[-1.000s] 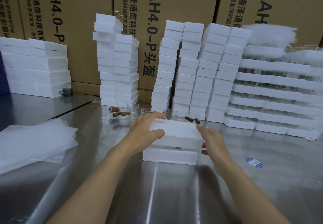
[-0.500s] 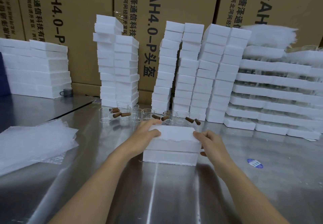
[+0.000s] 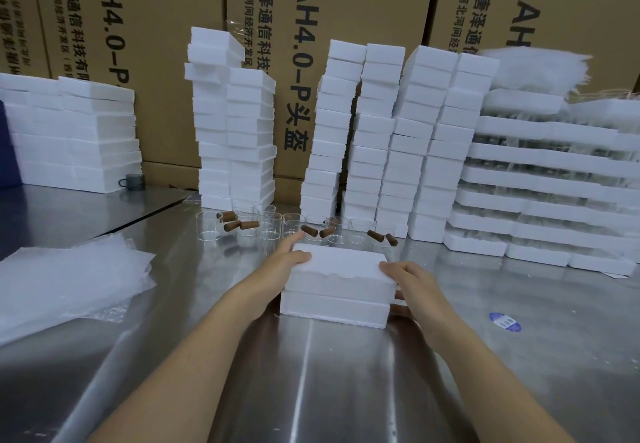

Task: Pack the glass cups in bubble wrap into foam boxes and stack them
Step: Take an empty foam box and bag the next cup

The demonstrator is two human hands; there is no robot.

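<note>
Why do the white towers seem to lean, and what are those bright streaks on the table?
Head view: the wide-angle lens likely bends the foam stacks outward; light glares in streaks off the steel table; the white sheet pile at top right is smeared, the foam box sharp.

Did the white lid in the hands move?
Yes. The foam lid came down onto the foam box beneath it, which stayed put.

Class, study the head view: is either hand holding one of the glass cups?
No: the left hand and the right hand both grip the foam box, while the glass cups stand behind it.
</note>
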